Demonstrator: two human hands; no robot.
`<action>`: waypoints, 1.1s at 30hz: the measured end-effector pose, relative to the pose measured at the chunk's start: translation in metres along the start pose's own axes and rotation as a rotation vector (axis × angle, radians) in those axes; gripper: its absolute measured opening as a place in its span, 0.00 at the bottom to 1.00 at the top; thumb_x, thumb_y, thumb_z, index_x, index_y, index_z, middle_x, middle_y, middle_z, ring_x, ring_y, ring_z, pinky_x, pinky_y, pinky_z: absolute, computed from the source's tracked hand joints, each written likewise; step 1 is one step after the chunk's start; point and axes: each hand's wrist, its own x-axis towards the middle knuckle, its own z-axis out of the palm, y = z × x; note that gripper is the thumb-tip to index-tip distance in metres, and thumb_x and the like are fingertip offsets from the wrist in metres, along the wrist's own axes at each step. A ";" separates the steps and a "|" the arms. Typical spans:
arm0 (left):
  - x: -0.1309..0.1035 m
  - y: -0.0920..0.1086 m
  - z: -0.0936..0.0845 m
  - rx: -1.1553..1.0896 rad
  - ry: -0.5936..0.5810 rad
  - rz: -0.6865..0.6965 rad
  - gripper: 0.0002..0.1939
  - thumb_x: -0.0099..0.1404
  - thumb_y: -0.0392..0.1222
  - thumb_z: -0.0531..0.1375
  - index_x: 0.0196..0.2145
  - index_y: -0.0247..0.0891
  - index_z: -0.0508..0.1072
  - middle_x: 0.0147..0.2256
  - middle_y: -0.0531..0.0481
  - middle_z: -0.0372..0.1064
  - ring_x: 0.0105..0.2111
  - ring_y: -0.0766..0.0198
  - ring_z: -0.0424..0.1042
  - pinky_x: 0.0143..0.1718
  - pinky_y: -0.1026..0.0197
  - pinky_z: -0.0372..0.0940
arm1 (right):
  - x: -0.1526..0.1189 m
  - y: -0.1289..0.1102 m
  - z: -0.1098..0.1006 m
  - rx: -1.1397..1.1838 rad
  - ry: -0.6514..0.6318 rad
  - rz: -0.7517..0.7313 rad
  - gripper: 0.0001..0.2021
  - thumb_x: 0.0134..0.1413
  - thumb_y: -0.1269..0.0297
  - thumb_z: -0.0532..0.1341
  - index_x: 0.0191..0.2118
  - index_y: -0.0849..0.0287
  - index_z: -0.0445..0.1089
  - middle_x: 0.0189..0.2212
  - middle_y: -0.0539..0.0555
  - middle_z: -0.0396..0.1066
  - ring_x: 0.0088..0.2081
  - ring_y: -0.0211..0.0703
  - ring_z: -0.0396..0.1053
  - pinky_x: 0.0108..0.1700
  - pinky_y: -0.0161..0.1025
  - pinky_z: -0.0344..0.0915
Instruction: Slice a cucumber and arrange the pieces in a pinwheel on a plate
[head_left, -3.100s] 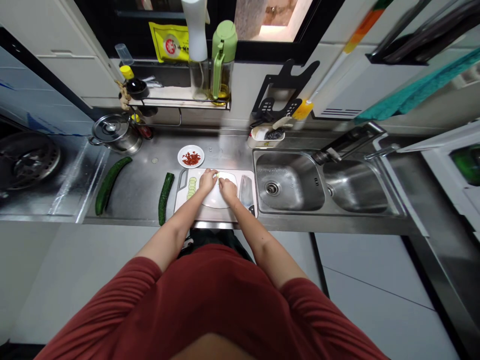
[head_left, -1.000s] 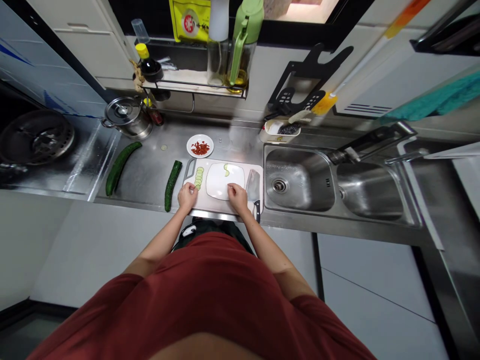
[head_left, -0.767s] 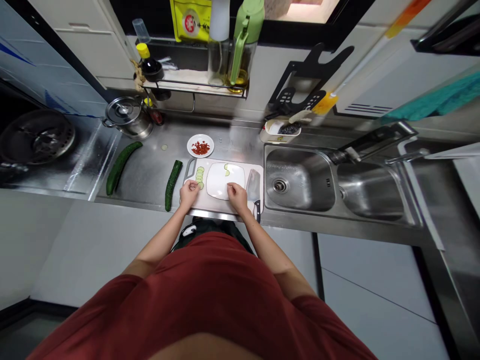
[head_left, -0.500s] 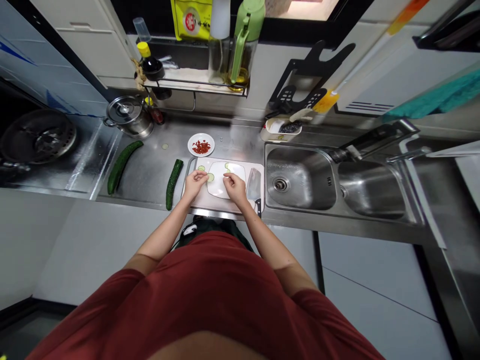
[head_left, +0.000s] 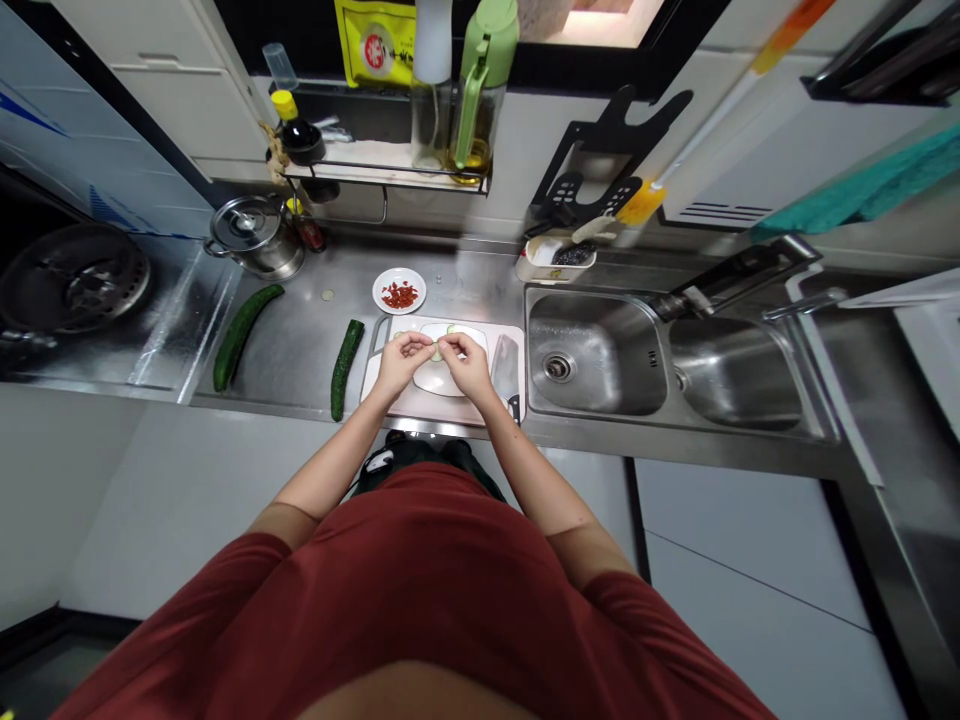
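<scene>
The left hand (head_left: 400,366) has come over to meet the right hand (head_left: 469,368), so a cucumber slice (head_left: 436,355) is now pinched in both hands' fingertips above the white plate (head_left: 441,382), mid-frame on the cutting board (head_left: 411,403).

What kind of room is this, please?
Most likely a home kitchen: there is a double steel sink, a lidded pot, and a knife lying on a cutting board.

Cucumber slice (head_left: 436,354): thin, pale green, held over white plate (head_left: 442,380) on cutting board (head_left: 409,404).
</scene>
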 end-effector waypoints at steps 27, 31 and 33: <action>0.011 0.040 0.009 -0.519 -0.334 -0.590 0.17 0.55 0.48 0.66 0.39 0.37 0.71 0.24 0.56 0.65 0.19 0.75 0.64 0.18 0.73 0.55 | 0.004 -0.038 -0.023 -0.091 -0.028 -0.267 0.12 0.61 0.53 0.57 0.38 0.55 0.74 0.35 0.53 0.72 0.37 0.40 0.68 0.32 0.35 0.63; 0.010 0.043 0.008 -0.540 -0.305 -0.548 0.19 0.51 0.42 0.68 0.41 0.38 0.70 0.25 0.57 0.65 0.19 0.77 0.62 0.18 0.74 0.54 | 0.005 -0.035 -0.022 -0.083 -0.041 -0.290 0.13 0.61 0.53 0.58 0.38 0.55 0.74 0.34 0.53 0.71 0.37 0.40 0.68 0.31 0.35 0.63; 0.010 0.043 0.006 -0.521 -0.290 -0.529 0.21 0.51 0.41 0.69 0.42 0.39 0.69 0.26 0.57 0.65 0.19 0.77 0.63 0.18 0.74 0.54 | 0.006 -0.034 -0.022 -0.087 -0.055 -0.291 0.13 0.61 0.53 0.57 0.38 0.55 0.74 0.35 0.53 0.70 0.37 0.40 0.68 0.32 0.35 0.64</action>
